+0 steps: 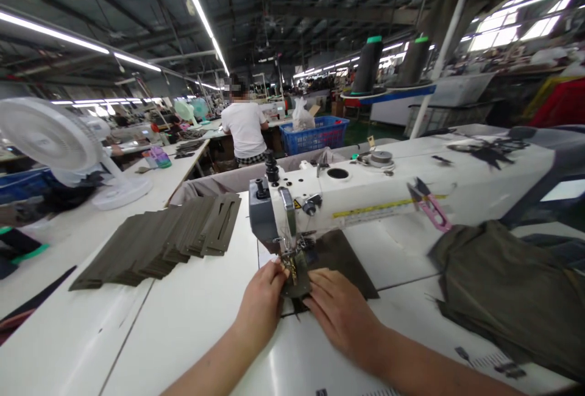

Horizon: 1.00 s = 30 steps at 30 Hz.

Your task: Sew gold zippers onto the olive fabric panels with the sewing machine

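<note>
A white industrial sewing machine (365, 198) stands across the white table (192, 317). Under its needle lies a small olive-green fabric piece (298, 283). My left hand (262, 298) pinches the piece's left edge, fingers closed on it. My right hand (338, 307) lies flat on the fabric to the right of the needle, fingers stretched out and pressing down. A darker olive panel (340, 259) spreads out beneath the piece on the machine bed.
A fanned row of olive cut pieces (159, 240) lies left of the machine. A heap of olive fabric (507, 286) sits at the right. Pink snips (432, 207) rest on the machine arm. A white fan (59, 146) stands far left. A person in white (244, 131) sits beyond.
</note>
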{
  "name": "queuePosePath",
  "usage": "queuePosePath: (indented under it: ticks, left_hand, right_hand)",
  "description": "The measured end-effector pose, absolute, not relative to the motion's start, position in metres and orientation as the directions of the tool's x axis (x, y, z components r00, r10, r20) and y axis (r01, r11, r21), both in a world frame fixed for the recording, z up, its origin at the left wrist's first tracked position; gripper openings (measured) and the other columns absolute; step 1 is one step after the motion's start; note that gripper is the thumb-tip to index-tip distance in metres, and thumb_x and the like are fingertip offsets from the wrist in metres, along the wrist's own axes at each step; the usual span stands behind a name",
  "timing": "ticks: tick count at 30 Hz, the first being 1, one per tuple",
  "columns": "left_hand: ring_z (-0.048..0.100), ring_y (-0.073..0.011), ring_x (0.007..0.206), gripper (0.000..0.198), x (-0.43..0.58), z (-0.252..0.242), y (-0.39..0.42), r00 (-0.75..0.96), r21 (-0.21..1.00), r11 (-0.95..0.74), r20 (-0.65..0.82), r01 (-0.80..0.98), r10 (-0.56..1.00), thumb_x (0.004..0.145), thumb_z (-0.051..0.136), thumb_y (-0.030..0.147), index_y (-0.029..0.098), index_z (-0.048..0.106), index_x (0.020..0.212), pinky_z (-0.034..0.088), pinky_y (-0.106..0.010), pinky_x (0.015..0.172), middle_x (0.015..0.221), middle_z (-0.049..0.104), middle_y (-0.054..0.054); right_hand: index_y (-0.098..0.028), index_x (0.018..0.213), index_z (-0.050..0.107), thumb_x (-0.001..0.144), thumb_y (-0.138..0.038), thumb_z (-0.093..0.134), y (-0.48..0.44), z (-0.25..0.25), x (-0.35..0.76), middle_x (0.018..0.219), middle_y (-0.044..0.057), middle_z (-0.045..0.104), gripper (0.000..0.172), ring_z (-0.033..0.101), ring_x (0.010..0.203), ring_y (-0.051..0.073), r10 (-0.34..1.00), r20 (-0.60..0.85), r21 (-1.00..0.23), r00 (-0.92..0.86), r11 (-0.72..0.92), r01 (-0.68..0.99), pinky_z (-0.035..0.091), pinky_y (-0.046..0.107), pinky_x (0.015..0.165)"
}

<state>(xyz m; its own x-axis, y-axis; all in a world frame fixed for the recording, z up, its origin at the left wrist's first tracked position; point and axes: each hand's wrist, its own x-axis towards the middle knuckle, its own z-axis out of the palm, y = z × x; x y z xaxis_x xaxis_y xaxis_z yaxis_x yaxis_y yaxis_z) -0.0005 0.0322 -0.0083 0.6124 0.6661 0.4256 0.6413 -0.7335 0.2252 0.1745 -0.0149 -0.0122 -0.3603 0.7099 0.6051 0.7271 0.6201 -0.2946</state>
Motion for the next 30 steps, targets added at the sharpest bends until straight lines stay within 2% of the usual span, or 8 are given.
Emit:
queuePosePath:
  ticks: [4,10,15,18,20,23,25,30]
  left_hand:
    - [0.053,-0.0244,0.099,0.035,0.001,-0.004,0.027,0.615,0.198,-0.703,0.361,0.683,0.701,0.068,0.048,0.007,0.015,0.056,0.101,0.045,-0.045,0.090,0.103,0.056,-0.011]
    - [0.054,-0.0209,0.100,0.038,0.004,-0.001,0.025,0.588,0.184,-0.665,0.340,0.723,0.734,0.064,0.047,0.001,0.016,0.058,0.097,0.036,-0.043,0.098,0.100,0.058,-0.008]
    - [0.056,-0.0207,0.088,0.027,0.003,0.005,0.017,0.465,0.232,-0.572,0.388,0.787,0.796,0.069,0.049,0.004,0.016,0.059,0.091,0.046,-0.038,0.080,0.093,0.058,-0.007]
    - [0.056,-0.0195,0.067,0.008,-0.001,0.004,0.007,0.360,0.276,-0.481,0.390,0.832,0.847,0.075,0.051,0.011,0.014,0.058,0.072,0.048,-0.033,0.059,0.072,0.058,-0.005]
    - [0.055,-0.0165,0.060,0.014,-0.003,0.001,0.000,0.364,0.303,-0.483,0.373,0.822,0.854,0.077,0.055,0.016,0.016,0.057,0.063,0.047,-0.028,0.055,0.064,0.057,-0.002]
    - [0.059,-0.0169,0.078,0.005,-0.005,-0.001,-0.005,0.522,0.266,-0.662,0.442,0.700,0.729,0.077,0.062,0.023,0.018,0.062,0.079,0.049,-0.028,0.068,0.085,0.063,-0.003]
    - [0.059,-0.0178,0.086,0.012,-0.003,-0.001,-0.002,0.658,0.137,-0.804,0.504,0.578,0.559,0.082,0.057,0.022,0.018,0.061,0.091,0.049,-0.030,0.076,0.092,0.064,-0.005]
    - [0.060,-0.0166,0.067,0.026,0.003,0.000,0.011,0.802,-0.061,-0.891,0.468,0.449,0.372,0.088,0.039,0.013,0.014,0.060,0.072,0.051,-0.030,0.067,0.067,0.063,-0.005]
  right_hand:
    - [-0.013,0.091,0.057,0.074,-0.015,0.055,0.000,-0.003,0.169,0.096,0.011,0.056,0.017,0.050,0.092,0.024,0.850,0.418,-0.313,-0.320,0.466,0.828,0.043,0.039,0.078]
    - [-0.011,0.087,0.059,0.071,-0.003,0.046,0.017,0.010,0.170,0.094,0.013,0.059,0.022,0.055,0.084,0.022,0.791,0.304,-0.271,-0.531,0.607,0.748,0.045,0.031,0.073]
    - [-0.011,0.083,0.059,0.082,-0.006,0.036,0.022,0.006,0.169,0.080,0.011,0.063,0.024,0.059,0.073,0.021,0.832,0.363,-0.337,-0.420,0.538,0.773,0.044,0.029,0.064]
    - [-0.013,0.079,0.059,0.084,-0.009,0.036,0.027,-0.001,0.168,0.079,0.010,0.064,0.024,0.061,0.074,0.020,0.865,0.390,-0.429,-0.314,0.473,0.770,0.044,0.026,0.063]
    - [-0.014,0.077,0.060,0.080,-0.010,0.042,0.033,-0.007,0.170,0.080,0.009,0.066,0.018,0.062,0.074,0.019,0.880,0.387,-0.483,-0.275,0.448,0.752,0.044,0.025,0.063]
    - [-0.014,0.072,0.062,0.078,-0.015,0.048,0.042,-0.013,0.172,0.073,0.007,0.067,0.015,0.062,0.068,0.018,0.900,0.366,-0.546,-0.237,0.414,0.728,0.044,0.023,0.059]
    - [-0.015,0.068,0.063,0.077,-0.018,0.049,0.045,-0.014,0.174,0.069,0.006,0.067,0.017,0.062,0.063,0.018,0.909,0.354,-0.571,-0.217,0.395,0.720,0.044,0.023,0.054]
    - [-0.016,0.067,0.066,0.074,-0.018,0.053,0.045,-0.010,0.178,0.063,0.003,0.066,0.015,0.061,0.057,0.017,0.918,0.338,-0.572,-0.205,0.374,0.730,0.042,0.022,0.051]
